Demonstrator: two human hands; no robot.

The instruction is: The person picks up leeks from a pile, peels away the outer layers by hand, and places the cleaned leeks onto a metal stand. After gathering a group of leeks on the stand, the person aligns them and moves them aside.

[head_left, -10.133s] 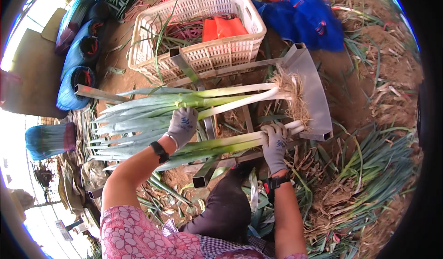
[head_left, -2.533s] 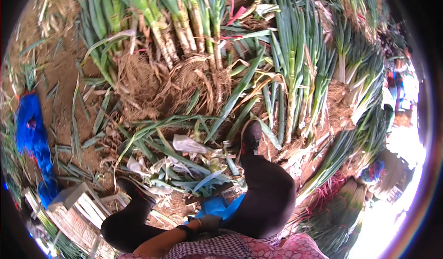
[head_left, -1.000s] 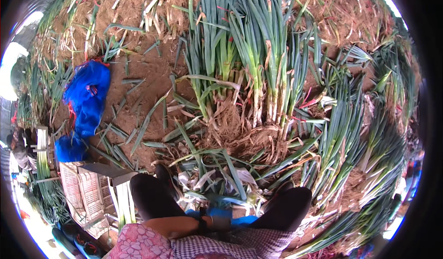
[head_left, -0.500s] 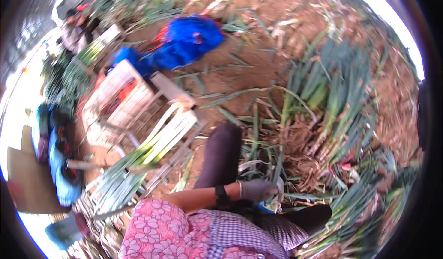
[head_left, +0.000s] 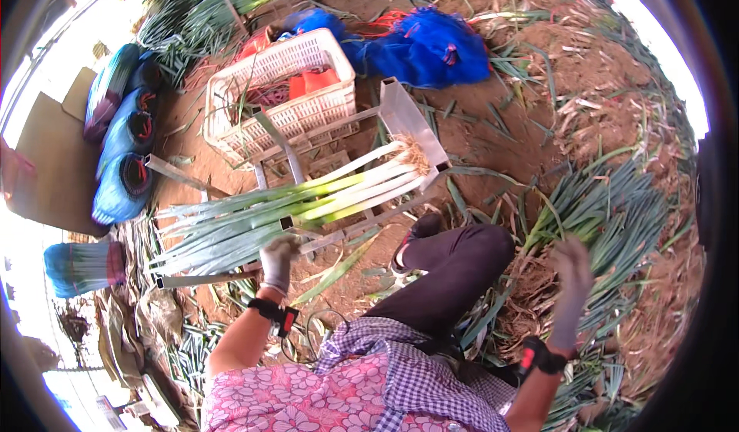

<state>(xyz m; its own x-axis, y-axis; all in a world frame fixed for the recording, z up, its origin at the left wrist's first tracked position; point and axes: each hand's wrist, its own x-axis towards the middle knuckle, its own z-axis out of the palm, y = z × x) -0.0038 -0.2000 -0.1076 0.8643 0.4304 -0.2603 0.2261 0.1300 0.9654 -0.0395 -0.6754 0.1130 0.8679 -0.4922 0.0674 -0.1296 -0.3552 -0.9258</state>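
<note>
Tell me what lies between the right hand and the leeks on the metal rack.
In the head view, the person's bent, dark-clad leg and shoe lie between the right hand and the leeks, with loose leaves nearby.

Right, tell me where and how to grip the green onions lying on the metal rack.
I'd grip the green onions around their pale shafts, probably from above on the wearer's side: these lie close together, while the leaves fan out leftward and the roots tangle at the end.
</note>
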